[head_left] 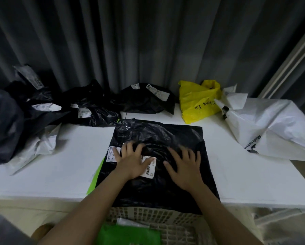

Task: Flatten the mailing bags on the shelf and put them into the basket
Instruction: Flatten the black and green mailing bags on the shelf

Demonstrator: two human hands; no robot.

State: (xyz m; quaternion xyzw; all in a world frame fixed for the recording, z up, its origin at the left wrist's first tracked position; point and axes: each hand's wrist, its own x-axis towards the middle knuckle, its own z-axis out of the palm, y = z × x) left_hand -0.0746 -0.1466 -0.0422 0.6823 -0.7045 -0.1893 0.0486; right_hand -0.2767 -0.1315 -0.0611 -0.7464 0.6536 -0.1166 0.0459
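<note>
A large black mailing bag (pixel 166 137) with white labels lies spread on the white shelf (pixel 60 170), its near end hanging over the front edge. My left hand (pixel 132 161) presses flat on its label with fingers spread. My right hand (pixel 185 167) presses flat on the bag beside it. A white lattice basket (pixel 174 218) stands below the shelf edge and holds a green bag (pixel 128 236) and a white one. A green edge (pixel 97 175) shows under the black bag's left side.
Crumpled black bags (pixel 90 110) (pixel 146 99) lie along the back of the shelf. A yellow bag (pixel 197 103) and a big white bag (pixel 271 128) sit at the right. Dark and white bags (pixel 15 131) pile at the left. A grey curtain (pixel 148 41) hangs behind.
</note>
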